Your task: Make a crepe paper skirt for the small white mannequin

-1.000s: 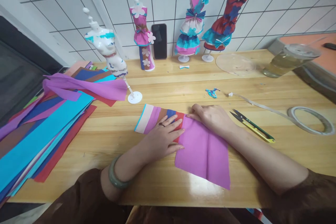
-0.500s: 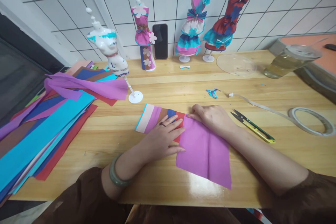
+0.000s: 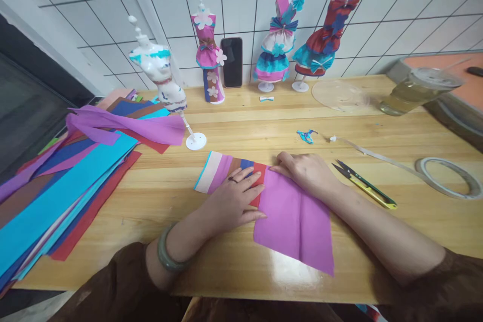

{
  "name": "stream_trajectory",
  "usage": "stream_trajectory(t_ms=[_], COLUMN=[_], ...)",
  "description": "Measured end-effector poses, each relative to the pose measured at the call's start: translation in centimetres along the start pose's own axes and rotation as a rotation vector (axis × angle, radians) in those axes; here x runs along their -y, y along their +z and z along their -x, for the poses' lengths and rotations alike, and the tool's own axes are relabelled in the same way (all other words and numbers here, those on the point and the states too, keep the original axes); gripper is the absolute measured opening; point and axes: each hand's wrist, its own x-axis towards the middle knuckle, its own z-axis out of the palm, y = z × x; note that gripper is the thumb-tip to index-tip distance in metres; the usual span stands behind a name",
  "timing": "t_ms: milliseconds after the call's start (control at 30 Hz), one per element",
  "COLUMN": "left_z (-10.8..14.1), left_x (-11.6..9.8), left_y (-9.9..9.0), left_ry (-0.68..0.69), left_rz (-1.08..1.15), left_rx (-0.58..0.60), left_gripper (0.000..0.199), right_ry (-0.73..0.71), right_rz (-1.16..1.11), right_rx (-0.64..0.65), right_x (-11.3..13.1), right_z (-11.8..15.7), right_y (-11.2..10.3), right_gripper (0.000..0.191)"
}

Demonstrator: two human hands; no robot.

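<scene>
A strip of joined bands (image 3: pixel 215 173) in cyan, white, purple, brown, blue and red lies on the wooden table. My left hand (image 3: pixel 237 193) rests flat across it, fingers spread, the fingertips on the red band. At the red end joins a larger piece of purple crepe paper (image 3: pixel 294 231), with a crease running down it. My right hand (image 3: pixel 304 173) is curled at its top edge near the seam, thumb and forefinger pinching there. Palm and other fingers are partly hidden. Yellow and black thread snips (image 3: pixel 366 186) lie right of my right forearm.
On the left are stacked coloured strips (image 3: pixel 83 181) and a bare white mannequin (image 3: pixel 162 80). Dressed mannequins (image 3: pixel 277 40) and a phone (image 3: pixel 231 63) stand along the tiled wall. Right are a tape roll (image 3: pixel 424 168) with its end pulled out and a cup of drink (image 3: pixel 411 90). Blue scraps (image 3: pixel 307 136) lie mid-table.
The camera view has tilted slightly, so everything sits a little lower. Both hands and the crepe paper hold nearly the same position.
</scene>
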Motion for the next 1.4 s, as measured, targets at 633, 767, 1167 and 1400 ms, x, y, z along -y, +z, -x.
stream_trajectory(t_ms=[633, 767, 1167, 1400], left_z=[0.1, 0.1, 0.1, 0.2], left_x=[0.1, 0.1, -0.1, 0.0], left_y=[0.1, 0.1, -0.1, 0.1], left_ry=[0.007, 0.013, 0.007, 0.018], left_rz=[-0.020, -0.014, -0.017, -0.023], left_rx=[0.005, -0.014, -0.014, -0.010], left_gripper=[0.056, 0.055, 0.054, 0.056], right_ry=[-0.014, -0.006, -0.228, -0.228], right_rz=[0.016, 0.022, 0.014, 0.042], right_rx=[-0.037, -0.032, -0.029, -0.005], right_x=[-0.1, -0.1, 1.7, 2.2], right_z=[0.0, 0.0, 1.4, 1.5], right_y=[0.4, 0.4, -1.0, -0.4], right_gripper=[0.040, 0.038, 0.021, 0.026])
